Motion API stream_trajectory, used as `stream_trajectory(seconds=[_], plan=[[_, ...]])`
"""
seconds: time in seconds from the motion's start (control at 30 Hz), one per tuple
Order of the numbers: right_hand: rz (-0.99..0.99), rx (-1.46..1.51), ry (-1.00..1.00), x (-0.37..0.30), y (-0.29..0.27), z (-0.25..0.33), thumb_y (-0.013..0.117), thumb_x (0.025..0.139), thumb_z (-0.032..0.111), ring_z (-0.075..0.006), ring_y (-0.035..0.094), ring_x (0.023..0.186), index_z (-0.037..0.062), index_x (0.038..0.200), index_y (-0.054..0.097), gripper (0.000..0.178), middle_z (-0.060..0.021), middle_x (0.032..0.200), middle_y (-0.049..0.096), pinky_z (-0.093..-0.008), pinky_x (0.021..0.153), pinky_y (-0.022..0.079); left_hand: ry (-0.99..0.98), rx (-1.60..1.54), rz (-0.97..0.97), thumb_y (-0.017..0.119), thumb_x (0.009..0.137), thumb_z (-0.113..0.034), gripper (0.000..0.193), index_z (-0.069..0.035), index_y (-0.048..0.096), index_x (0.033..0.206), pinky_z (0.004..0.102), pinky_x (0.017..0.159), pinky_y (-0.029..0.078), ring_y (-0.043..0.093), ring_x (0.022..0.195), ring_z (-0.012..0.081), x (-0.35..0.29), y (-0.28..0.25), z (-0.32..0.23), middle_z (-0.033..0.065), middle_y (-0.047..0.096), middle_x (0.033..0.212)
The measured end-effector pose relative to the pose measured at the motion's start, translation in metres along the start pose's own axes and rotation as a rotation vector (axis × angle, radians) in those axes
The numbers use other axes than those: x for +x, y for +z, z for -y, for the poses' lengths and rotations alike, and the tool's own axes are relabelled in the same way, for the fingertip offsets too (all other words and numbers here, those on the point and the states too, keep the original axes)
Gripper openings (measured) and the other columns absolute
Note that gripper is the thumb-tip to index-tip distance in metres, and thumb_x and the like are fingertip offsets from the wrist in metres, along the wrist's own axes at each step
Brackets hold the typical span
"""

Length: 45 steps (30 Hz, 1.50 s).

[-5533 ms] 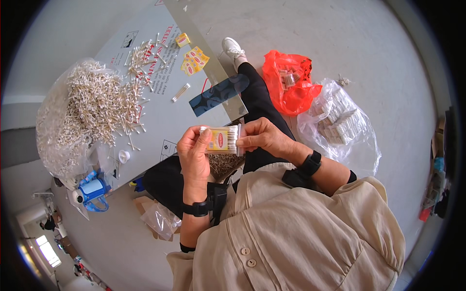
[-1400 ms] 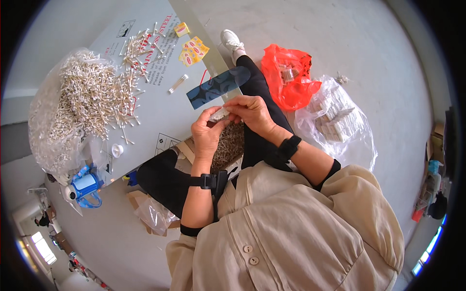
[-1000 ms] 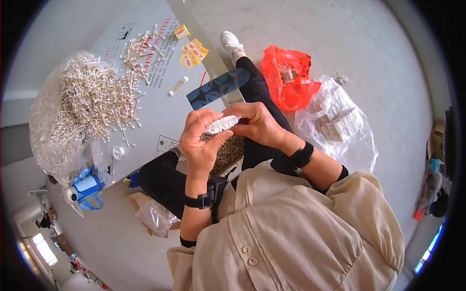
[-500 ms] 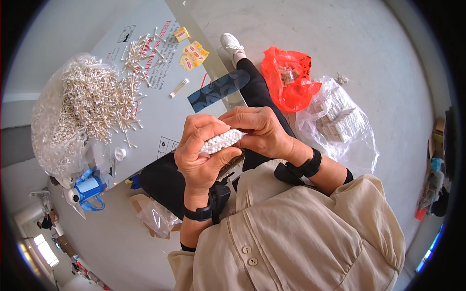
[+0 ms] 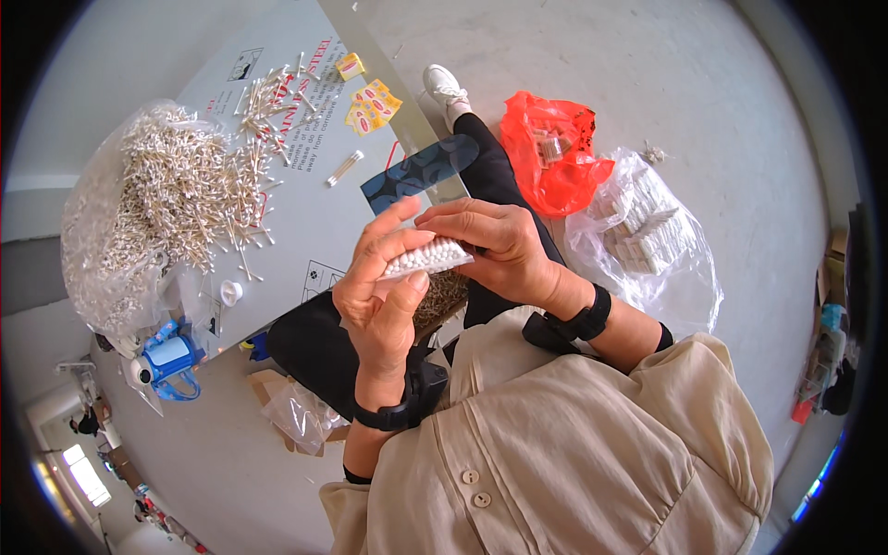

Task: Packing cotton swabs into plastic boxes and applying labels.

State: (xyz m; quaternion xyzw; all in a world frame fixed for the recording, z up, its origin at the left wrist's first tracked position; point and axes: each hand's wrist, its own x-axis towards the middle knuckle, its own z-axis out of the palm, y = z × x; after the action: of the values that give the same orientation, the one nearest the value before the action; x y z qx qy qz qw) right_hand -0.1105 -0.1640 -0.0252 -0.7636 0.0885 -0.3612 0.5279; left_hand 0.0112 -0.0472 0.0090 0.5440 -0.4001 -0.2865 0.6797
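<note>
A clear packet of cotton swabs (image 5: 427, 260), its white tips showing, is held over my lap between both hands. My left hand (image 5: 375, 291) grips its left side, thumb below and a finger above, with another finger lifted off. My right hand (image 5: 509, 248) closes on the packet's right end; the fingertips there are partly hidden. On the table to the left, a big clear bag spills a heap of cotton swabs (image 5: 176, 185). More loose swabs (image 5: 276, 100) lie farther back, and a small bundle of swabs (image 5: 345, 169) lies nearer the table's right edge.
Yellow paper cards (image 5: 374, 106) and a small yellow stack (image 5: 350, 66) lie on the table. A white cap (image 5: 230, 293) and a blue bottle (image 5: 173, 357) are near its front. On the floor at right sit a red bag (image 5: 546, 176) and a clear bag of white packets (image 5: 647, 231).
My left hand has opened a little, one finger lifting away and the thumb shifting down the packet. The packet has tilted, showing its side. My right hand stays on its end.
</note>
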Motion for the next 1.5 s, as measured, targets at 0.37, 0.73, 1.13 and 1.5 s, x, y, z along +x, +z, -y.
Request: stream_trajectory(seconds=[0.37, 0.73, 1.13, 1.5], plan=[[-0.074, -0.145, -0.140, 0.002, 0.002, 0.006, 0.072, 0.076, -0.002, -0.0285, 0.069, 0.089, 0.0008, 0.106, 0.066, 0.031, -0.0136, 0.105, 0.068, -0.0325, 0.074, 0.057, 0.091, 0.002, 0.012, 0.058, 0.072, -0.011, 0.031, 0.007, 0.064, 0.096, 0.0423, 0.100, 0.045, 0.058, 0.117, 0.0324, 0.000, 0.001, 0.004, 0.0280, 0.061, 0.122], [-0.057, -0.050, -0.074, 0.001, 0.000, 0.005, 0.073, 0.076, 0.000, -0.0265, 0.069, 0.092, 0.0002, 0.106, 0.067, 0.031, -0.0137, 0.105, 0.068, -0.0314, 0.077, 0.056, 0.164, 0.036, 0.085, 0.069, 0.077, -0.011, 0.027, 0.004, 0.066, 0.099, 0.0436, 0.100, 0.044, 0.058, 0.118, 0.0339, 0.002, -0.002, 0.000, 0.0245, 0.063, 0.119], [-0.004, 0.089, 0.016, 0.002, -0.003, 0.004, 0.076, 0.076, 0.003, -0.0267, 0.067, 0.097, -0.0014, 0.108, 0.066, 0.034, -0.0134, 0.106, 0.068, -0.0323, 0.081, 0.054, 0.136, 0.091, 0.088, 0.074, 0.081, -0.013, 0.029, 0.004, 0.066, 0.103, 0.0406, 0.097, 0.047, 0.060, 0.115, 0.0311, 0.002, 0.004, -0.006, 0.0217, 0.063, 0.119], [-0.034, -0.041, -0.061, 0.000, -0.002, 0.003, 0.073, 0.078, -0.003, -0.0207, 0.068, 0.088, -0.0009, 0.108, 0.065, 0.032, -0.0114, 0.103, 0.068, -0.0286, 0.074, 0.054, 0.097, 0.037, 0.189, 0.064, 0.085, -0.013, 0.032, 0.007, 0.063, 0.111, 0.0404, 0.102, 0.043, 0.056, 0.119, 0.0303, 0.004, -0.012, 0.006, 0.0236, 0.058, 0.127]])
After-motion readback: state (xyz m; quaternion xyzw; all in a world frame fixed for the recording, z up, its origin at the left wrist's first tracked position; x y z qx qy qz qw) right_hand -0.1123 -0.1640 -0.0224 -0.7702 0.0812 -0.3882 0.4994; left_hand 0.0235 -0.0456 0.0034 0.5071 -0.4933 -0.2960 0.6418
